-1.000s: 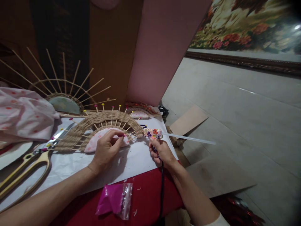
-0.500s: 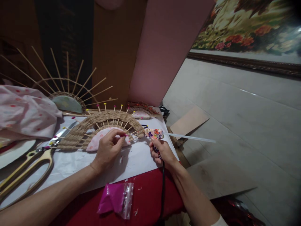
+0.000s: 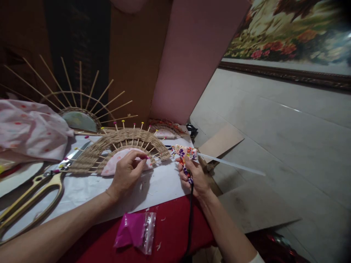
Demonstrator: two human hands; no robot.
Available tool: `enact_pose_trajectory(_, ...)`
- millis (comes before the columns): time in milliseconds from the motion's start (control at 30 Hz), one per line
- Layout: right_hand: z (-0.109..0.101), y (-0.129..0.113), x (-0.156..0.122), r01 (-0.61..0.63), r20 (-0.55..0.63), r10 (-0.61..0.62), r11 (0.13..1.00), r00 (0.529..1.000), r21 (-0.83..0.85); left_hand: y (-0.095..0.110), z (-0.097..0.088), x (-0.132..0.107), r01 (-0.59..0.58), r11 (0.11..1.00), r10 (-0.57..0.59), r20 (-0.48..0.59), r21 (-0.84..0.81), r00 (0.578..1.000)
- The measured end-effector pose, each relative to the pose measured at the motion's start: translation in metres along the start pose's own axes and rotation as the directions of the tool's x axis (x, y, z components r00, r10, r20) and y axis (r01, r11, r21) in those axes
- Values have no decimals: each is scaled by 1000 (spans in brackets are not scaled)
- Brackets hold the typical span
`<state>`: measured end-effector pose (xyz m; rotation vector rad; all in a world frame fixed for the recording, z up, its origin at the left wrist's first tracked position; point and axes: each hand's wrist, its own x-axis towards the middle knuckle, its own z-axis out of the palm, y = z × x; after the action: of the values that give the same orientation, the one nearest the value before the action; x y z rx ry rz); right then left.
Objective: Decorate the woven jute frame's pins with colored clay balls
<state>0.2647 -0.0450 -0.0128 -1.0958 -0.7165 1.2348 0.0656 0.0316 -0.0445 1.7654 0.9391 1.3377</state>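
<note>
My right hand (image 3: 196, 175) is wrapped round the grip of a flower-patterned glue gun (image 3: 186, 151), whose nozzle points left at the woven fan. A long translucent glue stick (image 3: 233, 165) juts from its rear. The thumb and forefinger of my left hand (image 3: 127, 173) are pinched on a small magenta bead (image 3: 147, 157), in front of the half-round pink-spotted cloth piece (image 3: 112, 162) at the fan's middle. Lying on white paper, the arched woven straw fan (image 3: 123, 136) has thin sticks, many tipped with yellow or magenta beads.
Large gold-handled scissors (image 3: 45, 197) lie at left, beside spotted fabric (image 3: 30, 128). A zip bag (image 3: 134, 233) with magenta contents rests on the red tablecloth (image 3: 175, 226). Behind are an unfinished stick fan (image 3: 79, 120) and a smaller fan (image 3: 166, 132). A black cord (image 3: 190, 226) trails down.
My right hand has drawn the glue gun slightly right, away from the fan's right end. My left hand has stayed almost still.
</note>
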Motion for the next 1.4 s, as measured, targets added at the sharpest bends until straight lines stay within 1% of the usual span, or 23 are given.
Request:
enact_pose_trajectory(100, 1, -2, 0, 44, 23, -47, 995, 999, 95, 1, 0, 0, -2, 1000, 2, -6, -2, 1000)
enact_pose_trajectory(200, 2, -4, 1, 182, -14, -182, 979, 983, 91, 2, -1, 0, -2, 1000, 2, -5, -10, 1000)
enact_pose_trajectory(300, -4, -4, 0, 318, -133, -329, 943, 935, -98, 2, 0, -1, -2, 1000, 2, 1, -27, 1000)
enact_pose_trajectory(367, -13, -6, -4, 317, -170, -389, 886, 905, -339, 1, 0, -1, 2, 999, -2, 1, -34, 1000)
enact_pose_trajectory(400, -19, -6, -7, 297, -159, -412, 829, 897, -474, 1, 0, -1, 5, 999, -5, 0, -32, 1000)
enact_pose_trajectory(433, -24, -7, -11, 273, -119, -427, 744, 897, -610, 1, 0, -1, 6, 1000, -6, -2, -27, 1000)
enact_pose_trajectory(500, -35, -7, -17, 217, -33, -444, 501, 895, -838, 2, -1, -1, 5, 1000, -5, -6, -11, 1000)
enact_pose_trajectory(567, -42, -6, -23, 108, 1, -419, 231, 908, -967, 3, -1, -1, 4, 1000, -4, -7, 3, 1000)
enact_pose_trajectory(633, -43, -1, -25, 10, 0, -367, 26, 930, -1000, 5, 0, 0, 10, 1000, -10, -4, 14, 1000)
enact_pose_trajectory(667, -42, 2, -25, -14, 2, -343, -44, 939, -999, 5, 0, 0, 14, 1000, -14, -4, 16, 1000)
enact_pose_trajectory(733, -39, 8, -25, -25, 21, -315, -139, 949, -990, 6, 0, 0, 14, 1000, -14, -2, 9, 1000)
enact_pose_trajectory(833, -36, 13, -27, -25, 51, -317, -231, 947, -973, 8, -1, 0, -7, 1000, 7, -10, -8, 1000)
enact_pose_trajectory(900, -35, 11, -30, -26, 75, -363, -266, 929, -964, 11, -2, 0, -34, 999, 34, -26, 5, 999)
enact_pose_trajectory(967, -34, 4, -34, 10, 123, -450, -244, 884, -970, 18, -2, 1, -42, 999, 42, -39, -8, 998)
enact_pose_trajectory(1000, -32, -1, -36, 64, 153, -490, -193, 858, -979, 23, -1, 2, -27, 999, 25, -36, -39, 999)
enact_pose_trajectory(1033, -28, -6, -36, 154, 188, -516, -109, 836, -982, 29, 0, 2, 23, 995, -26, -27, -99, 999)
enact_pose_trajectory(1100, -16, -16, -34, 369, 241, -496, 177, 834, -913, 42, 3, 4, 202, 948, -198, 43, -246, 979)
enact_pose_trajectory(1133, -8, -20, -32, 426, 248, -468, 325, 848, -844, 48, 6, 4, 294, 902, -285, 75, -315, 956)
enact_pose_trajectory(1167, 0, -22, -30, 440, 245, -429, 448, 870, -778, 54, 8, 5, 352, 862, -334, 112, -365, 936)
enact_pose_trajectory(1200, 9, -24, -26, 444, 248, -399, 536, 883, -718, 58, 10, 5, 386, 827, -360, 141, -409, 922)
enact_pose_trajectory(1267, 24, -24, -21, 443, 275, -350, 635, 895, -632, 64, 15, 5, 401, 800, -365, 169, -446, 915)
enact_pose_trajectory(1333, 33, -23, -16, 454, 287, -353, 661, 891, -597, 65, 18, 4, 384, 811, -343, 173, -442, 923)
enact_pose_trajectory(1400, 37, -22, -12, 458, 266, -376, 657, 888, -599, 64, 19, 3, 345, 836, -299, 172, -427, 938)
